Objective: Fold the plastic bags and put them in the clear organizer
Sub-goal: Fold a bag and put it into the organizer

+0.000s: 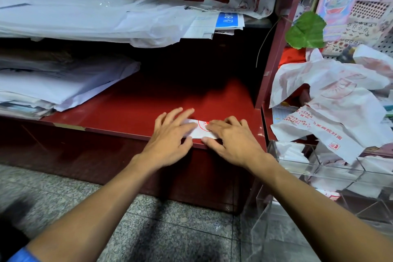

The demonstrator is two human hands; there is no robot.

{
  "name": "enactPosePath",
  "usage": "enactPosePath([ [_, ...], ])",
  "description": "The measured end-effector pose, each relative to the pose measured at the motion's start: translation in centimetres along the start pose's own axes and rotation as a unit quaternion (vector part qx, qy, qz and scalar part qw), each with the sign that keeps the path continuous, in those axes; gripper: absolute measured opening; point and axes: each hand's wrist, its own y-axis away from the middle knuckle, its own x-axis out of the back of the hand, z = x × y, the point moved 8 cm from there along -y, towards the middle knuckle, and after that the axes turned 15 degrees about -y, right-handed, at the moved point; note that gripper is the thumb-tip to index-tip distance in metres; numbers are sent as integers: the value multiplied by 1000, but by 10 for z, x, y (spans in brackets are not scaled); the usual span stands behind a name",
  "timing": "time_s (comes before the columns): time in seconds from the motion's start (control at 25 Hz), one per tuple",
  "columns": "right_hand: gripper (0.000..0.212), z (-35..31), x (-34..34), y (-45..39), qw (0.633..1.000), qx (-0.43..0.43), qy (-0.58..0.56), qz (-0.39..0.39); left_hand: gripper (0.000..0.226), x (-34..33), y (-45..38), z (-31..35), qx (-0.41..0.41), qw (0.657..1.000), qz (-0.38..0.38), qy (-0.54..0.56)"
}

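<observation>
The left hand (170,132) is being laid flat, fingers spread and fairly straight, on the left end of a folded bag (200,130); the right hand (229,140) is being pressed on the right end, its fingers slightly bent and its thumb set at the bag's near edge. Nothing is being gripped by either hand. The bag, a narrow white strip with red print, is being held at the front edge of the red shelf (127,112), probably so that the crease is being flattened against a hard surface and the slippery film is being kept from springing open.

The bag's near edge is lying just at the shelf lip, so little margin is being left toward the person; a slide forward could tip it to the floor (170,229). Behind the hands the shelf is being left bare as far as the dark back, while stacks of white sheets (53,83) are being kept well apart to the left.

The clear organizer (331,174) is standing to the right, beyond the shelf's upright post (274,53), with white bags visible in its compartments. Loose unfolded bags (331,100) are being piled above it, partly overhanging its top, so access from above is judged to be narrow.
</observation>
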Motion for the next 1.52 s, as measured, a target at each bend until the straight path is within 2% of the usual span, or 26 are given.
enactPosePath([
  [0.08, 56, -5, 2, 5, 999, 20, 46, -3, 53, -10, 5, -2, -22, 998, -64, -16],
  [0.16, 40, -14, 3, 12, 996, 57, 65, 9, 44, -3, 6, -1, -45, 998, -40, -17],
  [0.24, 20, -16, 13, 21, 997, 55, -36, 30, 23, 14, 4, 2, -40, 997, 15, 64],
  [0.32, 8, -6, 33, 34, 976, 5, -213, 51, 10, 28, -1, 10, 1, 976, 32, 214],
  [0.36, 8, 3, 47, 44, 957, -28, -282, 63, 7, 33, -5, 21, 22, 957, 24, 289],
  [0.44, 10, 21, 71, 67, 934, -83, -341, 68, 7, 44, -13, 52, 30, 924, 0, 382],
  [0.56, 11, 45, 116, 112, 929, -109, -346, 76, 7, 51, -29, 132, -29, 909, -47, 412],
  [0.72, 6, 100, 159, 176, 917, -195, -335, 95, 10, 49, -47, 225, -62, 897, -57, 434],
  [0.8, 9, 118, 165, 197, 942, -216, -248, 71, 15, 46, -49, 260, -91, 909, -57, 403],
  [0.88, 14, 125, 172, 209, 970, -198, -126, 60, 24, 37, -47, 288, -81, 917, -62, 387],
  [0.96, 10, 138, 177, 218, 966, -197, -149, 82, 27, 27, -47, 301, -17, 911, -58, 408],
  [1.0, 8, 149, 179, 226, 947, -217, -213, 103, 28, 20, -49, 302, 30, 899, -61, 432],
  [1.08, 12, 174, 179, 247, 887, -273, -347, 139, 30, 6, -49, 303, 110, 854, -85, 501],
  [1.16, 10, 194, 170, 267, 823, -326, -443, 141, 30, -2, -47, 313, 132, 813, -111, 556],
  [1.24, 12, 208, 163, 281, 784, -353, -491, 140, 27, -6, -45, 326, 125, 814, -128, 553],
  [1.32, 17, 225, 169, 293, 767, -360, -502, 174, 28, -9, -44, 337, 111, 837, -148, 516],
  [1.36, 21, 230, 175, 299, 775, -360, -484, 187, 28, -11, -45, 340, 101, 848, -153, 497],
  [1.4, 24, 233, 180, 302, 809, -358, -431, 179, 27, -13, -46, 341, 93, 857, -154, 483],
  [1.48, 25, 228, 181, 296, 904, -321, -264, 103, 22, -14, -48, 338, 86, 865, -142, 473],
  [1.52, 24, 222, 175, 289, 934, -293, -194, 64, 19, -13, -49, 336, 83, 866, -135, 473],
])
